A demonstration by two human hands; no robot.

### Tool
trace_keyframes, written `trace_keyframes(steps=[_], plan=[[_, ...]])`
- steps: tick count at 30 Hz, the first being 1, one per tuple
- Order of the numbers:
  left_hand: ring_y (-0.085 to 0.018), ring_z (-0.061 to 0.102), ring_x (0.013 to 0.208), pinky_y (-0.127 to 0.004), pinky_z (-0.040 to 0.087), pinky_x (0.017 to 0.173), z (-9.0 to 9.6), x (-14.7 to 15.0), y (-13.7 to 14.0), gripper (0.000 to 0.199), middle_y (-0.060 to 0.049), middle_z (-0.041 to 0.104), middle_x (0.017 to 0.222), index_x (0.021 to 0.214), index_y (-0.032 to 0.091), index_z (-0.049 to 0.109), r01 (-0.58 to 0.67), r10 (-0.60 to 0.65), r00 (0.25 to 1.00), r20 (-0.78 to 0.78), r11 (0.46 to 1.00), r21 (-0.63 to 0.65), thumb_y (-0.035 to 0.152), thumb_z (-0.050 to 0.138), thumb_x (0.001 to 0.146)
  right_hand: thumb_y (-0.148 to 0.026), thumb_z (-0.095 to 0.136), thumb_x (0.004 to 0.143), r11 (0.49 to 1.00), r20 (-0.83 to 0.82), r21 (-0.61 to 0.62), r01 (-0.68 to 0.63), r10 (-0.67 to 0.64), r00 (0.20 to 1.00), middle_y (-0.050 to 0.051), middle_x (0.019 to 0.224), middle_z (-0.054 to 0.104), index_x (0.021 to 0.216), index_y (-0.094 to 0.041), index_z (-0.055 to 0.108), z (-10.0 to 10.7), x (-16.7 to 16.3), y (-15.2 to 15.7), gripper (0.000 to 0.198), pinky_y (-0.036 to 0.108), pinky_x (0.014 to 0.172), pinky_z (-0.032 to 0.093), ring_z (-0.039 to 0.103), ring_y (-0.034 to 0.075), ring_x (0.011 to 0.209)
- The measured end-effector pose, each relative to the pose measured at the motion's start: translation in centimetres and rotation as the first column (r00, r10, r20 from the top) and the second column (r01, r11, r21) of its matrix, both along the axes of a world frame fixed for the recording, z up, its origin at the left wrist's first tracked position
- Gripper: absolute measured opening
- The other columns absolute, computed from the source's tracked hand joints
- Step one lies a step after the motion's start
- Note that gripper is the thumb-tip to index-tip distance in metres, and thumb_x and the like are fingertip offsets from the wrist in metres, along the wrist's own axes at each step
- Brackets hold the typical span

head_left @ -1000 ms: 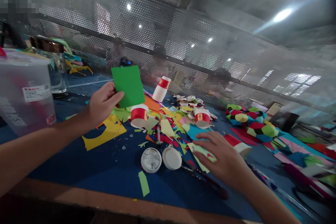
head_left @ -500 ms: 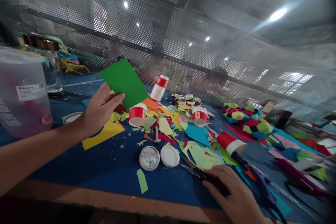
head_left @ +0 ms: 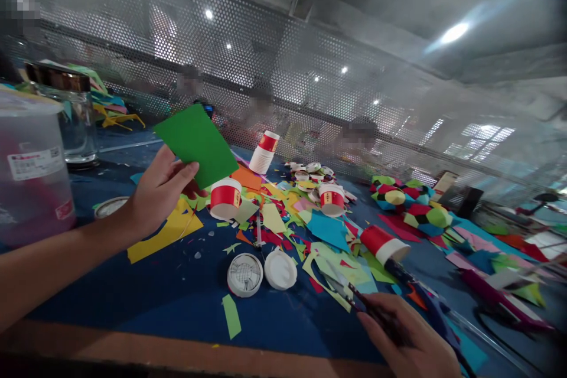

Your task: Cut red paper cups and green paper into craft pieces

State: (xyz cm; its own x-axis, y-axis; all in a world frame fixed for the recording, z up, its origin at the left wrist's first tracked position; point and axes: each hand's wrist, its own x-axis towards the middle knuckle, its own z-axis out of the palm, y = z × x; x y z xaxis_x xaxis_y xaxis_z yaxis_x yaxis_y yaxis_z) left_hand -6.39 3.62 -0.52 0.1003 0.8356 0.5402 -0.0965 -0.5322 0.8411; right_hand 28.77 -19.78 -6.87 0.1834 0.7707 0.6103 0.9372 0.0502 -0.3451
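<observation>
My left hand pinches a flat green sheet of paper by its lower left edge, thumb on the near face, raised above the table. Low on the right, my right hand is wrapped round the dark handles of a pair of scissors, whose blades point up and left over pale green paper scraps. The scissors look slightly blurred. Between the hands lie two round lids, one with a drawn pattern and one plain white. A red and white paper cup sits just beyond the green sheet.
Coloured scraps cover the middle of the blue table. A tipped cup lies near a dark glue gun. Stacked cups stand behind. A plastic jug and a glass jar are at left, paper balls at right.
My right hand has moved a little right and down with the scissors, drawing the blades away from the white lid. The left hand still holds the green paper; the view has shifted slightly.
</observation>
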Motion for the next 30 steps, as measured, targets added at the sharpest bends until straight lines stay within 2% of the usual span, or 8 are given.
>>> trace_keyframes(steps=[4,11,15,21,24,27,28,30], plan=[[-0.011,0.062,0.047,-0.019,0.049,0.042,-0.1,0.0,0.0,0.031,0.006,0.058,0.07,0.108,0.024,0.049,-0.01,0.01,1.0,-0.009,1.0,-0.029,0.033,0.064,0.083,-0.052,0.061,0.085,0.991,-0.146,-0.008,0.13,-0.13,0.981,0.0,0.077,0.077,0.092,-0.029,0.072,-0.3,-0.5,-0.1,0.026,0.026,0.061,0.06,0.073,0.021,0.065],[-0.012,0.062,0.049,-0.021,0.049,0.043,-0.1,0.2,0.1,0.033,0.004,0.06,0.068,0.101,0.023,0.052,-0.044,0.044,0.999,-0.011,0.997,-0.058,0.036,0.07,0.076,-0.039,0.062,0.09,0.998,0.106,0.055,-0.039,0.033,0.994,0.002,0.075,0.074,0.093,-0.026,0.07,0.1,-1.4,0.9,0.015,0.026,0.06,0.059,0.072,0.02,0.065],[-0.013,0.062,0.05,-0.022,0.048,0.044,-0.2,0.1,0.1,0.036,0.004,0.062,0.071,0.101,0.023,0.055,-0.053,0.051,0.998,-0.022,0.996,-0.078,0.038,0.071,0.073,-0.033,0.061,0.091,0.992,0.181,0.102,-0.07,0.05,0.982,0.002,0.075,0.075,0.094,-0.023,0.068,0.1,-1.4,0.7,0.013,0.022,0.058,0.058,0.073,0.017,0.063],[-0.011,0.063,0.056,-0.021,0.049,0.051,-0.4,0.0,-0.1,0.025,0.003,0.066,0.072,0.088,0.019,0.061,-0.036,0.031,0.999,-0.039,0.989,-0.145,0.037,0.07,0.073,-0.035,0.058,0.093,0.991,0.237,0.133,-0.024,-0.008,0.972,0.002,0.068,0.073,0.1,-0.019,0.066,-0.3,-1.6,0.4,0.019,0.021,0.053,0.056,0.07,0.016,0.054],[-0.013,0.066,0.061,-0.022,0.05,0.055,-0.2,0.1,-0.5,0.026,0.002,0.068,0.076,0.089,0.018,0.062,-0.026,0.02,0.999,-0.037,0.984,-0.174,0.037,0.07,0.072,-0.031,0.054,0.095,0.994,0.275,0.105,-0.041,0.01,0.961,0.008,0.085,0.076,0.116,-0.016,0.063,-0.4,-1.4,0.7,0.027,0.024,0.063,0.058,0.074,0.019,0.07],[-0.014,0.068,0.067,-0.022,0.051,0.059,0.2,0.2,-0.8,0.025,0.001,0.07,0.08,0.092,0.018,0.062,-0.019,0.011,0.999,-0.04,0.981,-0.194,0.036,0.068,0.074,-0.029,0.048,0.097,0.994,0.202,0.09,-0.056,0.037,0.979,0.011,0.105,0.075,0.124,-0.017,0.06,-0.1,-1.3,1.1,0.032,0.027,0.075,0.059,0.074,0.022,0.094],[-0.014,0.068,0.067,-0.022,0.052,0.06,0.3,0.2,-0.8,0.024,0.001,0.07,0.08,0.092,0.018,0.062,-0.016,0.008,0.999,-0.043,0.98,-0.199,0.035,0.068,0.075,-0.031,0.047,0.097,0.995,0.138,0.09,-0.049,0.036,0.99,0.011,0.104,0.075,0.121,-0.018,0.062,0.0,-1.3,1.1,0.031,0.028,0.076,0.058,0.073,0.022,0.095],[-0.013,0.066,0.066,-0.023,0.052,0.062,0.4,0.2,-0.9,0.021,0.002,0.07,0.079,0.09,0.018,0.062,-0.014,0.004,0.999,-0.048,0.979,-0.204,0.033,0.067,0.076,-0.04,0.045,0.097,0.997,-0.062,0.074,0.004,0.0,0.998,0.009,0.085,0.073,0.103,-0.019,0.069,0.2,-1.3,1.3,0.032,0.029,0.069,0.058,0.072,0.023,0.08]])
